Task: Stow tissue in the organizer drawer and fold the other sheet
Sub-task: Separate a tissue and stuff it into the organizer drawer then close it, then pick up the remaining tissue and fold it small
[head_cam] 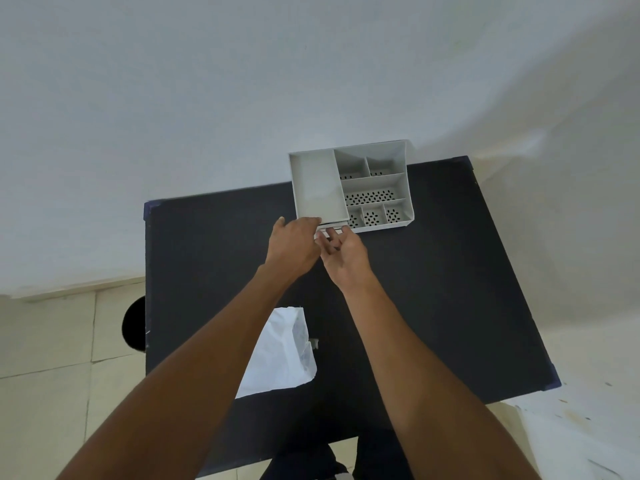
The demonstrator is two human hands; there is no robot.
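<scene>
A white organizer (pixel 401 188) with several compartments stands at the far side of the black table (pixel 433 289). Its small drawer (pixel 330 227) shows at the front left, slightly pulled out. My left hand (pixel 294 245) rests against the organizer's front left corner beside the drawer. My right hand (pixel 344 254) is palm up with its fingertips at the drawer front. Whether a tissue is between the fingers is hidden. A white tissue sheet (pixel 280 355) lies unfolded on the table near me, partly under my left forearm.
A white wall rises behind the table. Tiled floor shows to the left, with a round black object (pixel 133 323) beside the table edge. Pale floor with marks lies to the right.
</scene>
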